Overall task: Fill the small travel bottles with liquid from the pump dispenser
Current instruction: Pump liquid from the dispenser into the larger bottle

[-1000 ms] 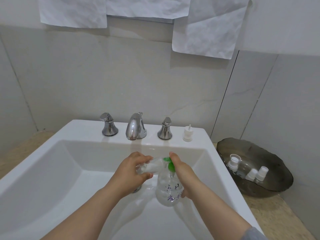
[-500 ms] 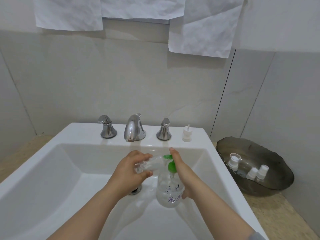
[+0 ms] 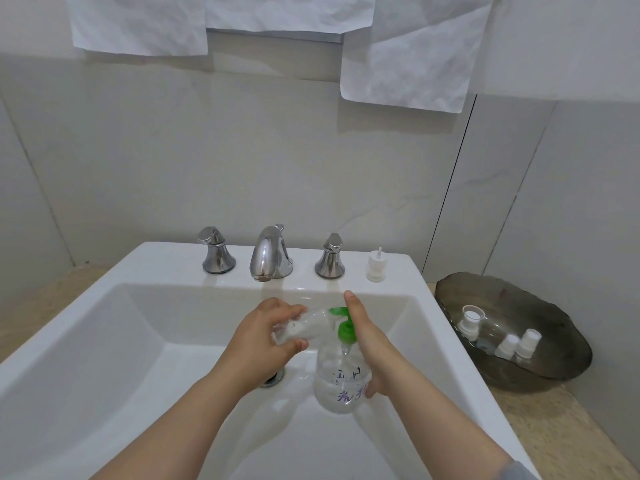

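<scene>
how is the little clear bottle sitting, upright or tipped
Tipped, nearly sideways: the left hand holds the small bottle with its mouth toward the green spout of the pump dispenser.

A clear travel bottle (image 3: 304, 325) tilts, mouth at the nozzle of the upright green-topped pump dispenser (image 3: 341, 382) (at its 4 o'clock).

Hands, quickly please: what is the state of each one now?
Left hand: closed around the small travel bottle.
Right hand: closed around the pump dispenser, forefinger straight beside its green pump head.
</scene>
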The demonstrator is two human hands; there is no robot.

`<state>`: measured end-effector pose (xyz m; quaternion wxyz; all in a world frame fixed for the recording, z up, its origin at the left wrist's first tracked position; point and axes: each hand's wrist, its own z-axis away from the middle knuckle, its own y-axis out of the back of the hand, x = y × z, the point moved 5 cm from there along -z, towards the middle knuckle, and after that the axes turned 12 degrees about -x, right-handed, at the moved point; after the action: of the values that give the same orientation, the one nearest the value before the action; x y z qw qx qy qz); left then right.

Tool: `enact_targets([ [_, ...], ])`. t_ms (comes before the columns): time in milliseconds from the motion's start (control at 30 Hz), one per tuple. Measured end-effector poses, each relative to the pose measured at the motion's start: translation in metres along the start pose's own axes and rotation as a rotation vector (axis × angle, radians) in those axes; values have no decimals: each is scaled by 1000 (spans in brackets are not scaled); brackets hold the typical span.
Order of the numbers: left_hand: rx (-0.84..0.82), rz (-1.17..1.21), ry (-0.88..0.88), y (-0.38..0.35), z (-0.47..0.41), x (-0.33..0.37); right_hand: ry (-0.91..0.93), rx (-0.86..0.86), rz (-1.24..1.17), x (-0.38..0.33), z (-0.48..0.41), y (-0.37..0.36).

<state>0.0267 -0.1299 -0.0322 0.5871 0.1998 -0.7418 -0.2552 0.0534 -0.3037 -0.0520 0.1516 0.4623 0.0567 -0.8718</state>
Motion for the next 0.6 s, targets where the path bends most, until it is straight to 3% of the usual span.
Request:
enact_targets([
  [600, -46, 10, 48, -6, 2, -6, 107, 63, 94, -6, 4, 1],
])
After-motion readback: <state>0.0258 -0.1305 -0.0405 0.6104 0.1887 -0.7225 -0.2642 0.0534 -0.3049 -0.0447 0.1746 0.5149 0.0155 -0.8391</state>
